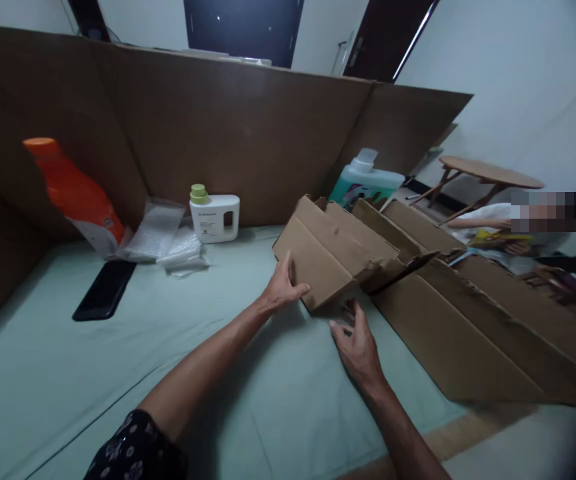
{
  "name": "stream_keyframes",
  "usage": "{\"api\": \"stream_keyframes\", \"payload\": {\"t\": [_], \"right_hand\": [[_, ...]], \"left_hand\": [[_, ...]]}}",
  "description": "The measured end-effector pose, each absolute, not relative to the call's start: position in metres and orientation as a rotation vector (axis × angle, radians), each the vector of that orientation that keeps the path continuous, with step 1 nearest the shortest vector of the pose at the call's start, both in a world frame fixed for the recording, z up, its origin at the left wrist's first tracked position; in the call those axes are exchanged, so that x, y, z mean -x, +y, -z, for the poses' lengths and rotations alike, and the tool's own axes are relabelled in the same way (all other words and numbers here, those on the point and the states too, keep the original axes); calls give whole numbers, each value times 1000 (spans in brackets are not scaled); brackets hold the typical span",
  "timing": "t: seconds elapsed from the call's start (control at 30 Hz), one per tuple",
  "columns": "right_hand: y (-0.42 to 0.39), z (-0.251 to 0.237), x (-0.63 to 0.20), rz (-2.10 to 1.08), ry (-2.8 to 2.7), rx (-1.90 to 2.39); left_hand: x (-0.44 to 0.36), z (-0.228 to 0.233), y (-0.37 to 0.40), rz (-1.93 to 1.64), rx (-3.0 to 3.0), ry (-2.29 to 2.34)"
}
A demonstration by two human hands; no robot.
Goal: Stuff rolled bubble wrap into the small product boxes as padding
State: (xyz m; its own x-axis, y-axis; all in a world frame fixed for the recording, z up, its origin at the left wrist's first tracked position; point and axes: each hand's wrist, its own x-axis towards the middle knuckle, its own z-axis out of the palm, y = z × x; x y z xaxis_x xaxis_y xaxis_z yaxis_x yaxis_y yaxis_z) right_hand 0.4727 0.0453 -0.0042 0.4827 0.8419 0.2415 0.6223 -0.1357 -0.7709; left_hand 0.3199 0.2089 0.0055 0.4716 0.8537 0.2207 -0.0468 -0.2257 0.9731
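Cardboard (338, 257): folded, torn-edged piece, lying mid-scene on the pale green sheet (118, 373), its right part running on toward the near right over the sheet's edge.
Your left hand (282, 288): fingers loosely spread, palm against the cardboard's near left corner, thumb along its lower edge; touching, not gripping.
Your right hand (357, 343): fingers open and extended, tips at the cardboard's near underside; whether they hook beneath it cannot be told.
Far left: orange bottle (75, 197), tilted, leaning by the brown cardboard wall (228, 133).
Beside it: clear plastic bags (165, 237), crumpled.
Near those: black phone (104, 289), flat on the sheet.
Far centre: white bottle (214, 215) with green cap, upright.
Behind the cardboard: green jug (363, 181), partly hidden.
Far right: round wooden table (488, 172); another person beside it, partly in view.
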Motion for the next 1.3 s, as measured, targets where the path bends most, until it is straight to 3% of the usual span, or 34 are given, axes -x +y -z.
{"api": "stream_keyframes", "payload": {"t": [0.27,0.6,0.97,1.3], "right_hand": [[80,22,-535,-387,-1098,1788],[71,40,-536,-473,-1007,1619],[85,29,-547,-543,-942,1593],[84,24,-549,-587,-891,1622]], "left_hand": [[-352,14,191,-890,-1671,740],[-422,13,185,-901,-1707,811],[-432,-4,185,-834,-1835,943],[-412,8,159,-667,-2094,886]]}}
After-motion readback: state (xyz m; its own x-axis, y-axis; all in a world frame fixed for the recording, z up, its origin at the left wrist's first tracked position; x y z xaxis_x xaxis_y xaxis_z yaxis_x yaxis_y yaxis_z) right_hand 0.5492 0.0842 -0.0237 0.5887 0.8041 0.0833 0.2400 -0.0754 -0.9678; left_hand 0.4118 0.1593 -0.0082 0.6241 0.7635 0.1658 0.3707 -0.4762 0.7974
